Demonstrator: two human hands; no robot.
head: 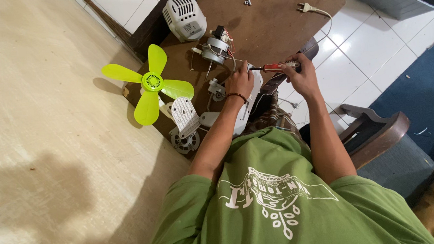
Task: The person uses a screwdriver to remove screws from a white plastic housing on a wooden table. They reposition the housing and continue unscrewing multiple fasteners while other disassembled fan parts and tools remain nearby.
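Two hands meet over the near edge of a brown wooden table [270,12], both the person's own. Right hand [304,75] clenched round the red handle of a screwdriver [277,67]; tool lies roughly level, long axis running across the view from right hand toward left, tip pointing at the left fingers. Left hand [239,81] curled down on a white plastic fan housing [247,109] that slopes off the table edge toward the lap; fingertips pinch close to the screwdriver tip, so whatever sits there is hidden, cannot tell if a screw. Left hand is the nearer one to the housing; right stays out at the handle end. Just beyond the left hand, a bare fan motor [216,49] with loose wires. Further left, yellow-green fan blades [151,83], and a white motor cover [184,17] near the far edge. Power plug [306,8] lies well apart.
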